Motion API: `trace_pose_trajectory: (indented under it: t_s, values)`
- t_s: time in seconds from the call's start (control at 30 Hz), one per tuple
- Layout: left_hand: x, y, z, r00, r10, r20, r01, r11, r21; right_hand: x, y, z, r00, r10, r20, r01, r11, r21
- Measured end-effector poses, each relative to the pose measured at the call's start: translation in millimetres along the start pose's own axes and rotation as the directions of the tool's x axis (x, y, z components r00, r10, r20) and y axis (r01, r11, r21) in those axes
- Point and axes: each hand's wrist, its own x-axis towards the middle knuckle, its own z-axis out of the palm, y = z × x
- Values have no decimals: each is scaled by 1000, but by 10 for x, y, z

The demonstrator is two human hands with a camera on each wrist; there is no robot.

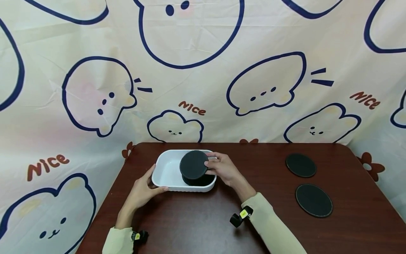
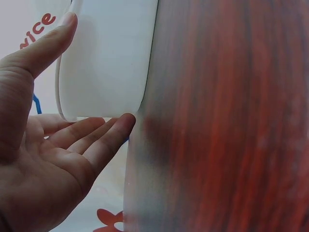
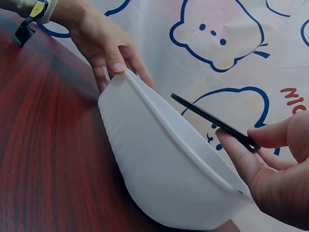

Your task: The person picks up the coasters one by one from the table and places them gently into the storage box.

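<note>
A white oblong plastic container (image 1: 168, 167) stands on the table near its far edge. My left hand (image 1: 141, 192) holds its left end, thumb on the near side and fingers along the end wall (image 2: 104, 67). Between thumb and fingers, my right hand (image 1: 223, 170) pinches a thin round black coaster (image 1: 193, 164) by its right edge. In the right wrist view that coaster (image 3: 207, 116) is tilted above the container's rim. Below it, in the container's right part, lies another round black piece (image 1: 198, 181), mostly hidden; how many pieces lie there I cannot tell.
Two more black coasters lie flat on the table's right side, one farther back (image 1: 300, 165) and one nearer (image 1: 314, 200). The dark brown wooden table (image 1: 196, 222) ends at a pale cloth backdrop (image 1: 215, 116) with cartoon drawings.
</note>
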Motion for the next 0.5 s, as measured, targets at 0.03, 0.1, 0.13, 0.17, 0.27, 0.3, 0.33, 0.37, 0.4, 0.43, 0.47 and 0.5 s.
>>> trace_pose_trajectory:
  t_s: [0.03, 0.1, 0.13, 0.17, 0.27, 0.3, 0.33, 0.37, 0.4, 0.43, 0.47, 0.5]
  values:
    - [0, 1, -1, 1000, -4, 2, 4, 1000, -1, 12, 13, 19, 1000, 4, -4, -4, 1000, -1]
    - [0, 2, -4, 1000, -9, 6, 9, 1000, -4, 19, 20, 68, 1000, 14, -16, -14, 1000, -10]
    - [0, 3, -4, 1000, -11, 7, 11, 1000, -5, 25, 29, 89, 1000, 15, -24, -16, 1000, -16]
    - [-1, 4, -5, 1000, -13, 6, 13, 1000, -5, 29, 33, 112, 999, 16, -30, -17, 1000, -24]
    - [-4, 7, -7, 1000, -17, 6, 17, 1000, -3, 37, 45, 172, 999, 15, -50, -18, 999, -49]
    - [-4, 6, -7, 1000, -16, 7, 16, 1000, -3, 40, 50, 187, 998, 12, -57, -16, 998, -59]
    - [-3, 5, -7, 1000, -18, 6, 18, 1000, -4, 46, 57, 198, 998, 11, -61, -15, 998, -66]
    - [-2, 5, -7, 1000, -18, 7, 18, 1000, -4, 49, 61, 206, 998, 9, -63, -14, 997, -74]
    - [-2, 5, -6, 1000, -19, 8, 19, 1000, -5, 52, 63, 213, 998, 9, -66, -15, 996, -83]
    - [-1, 4, -6, 1000, -19, 9, 19, 1000, -5, 54, 63, 218, 998, 9, -69, -16, 996, -91]
    - [0, 2, -6, 1000, -18, 8, 18, 1000, -4, 55, 61, 221, 997, 11, -71, -18, 995, -96]
    - [2, 1, -6, 1000, -17, 7, 17, 1000, -5, 54, 58, 224, 997, 13, -71, -20, 995, -101]
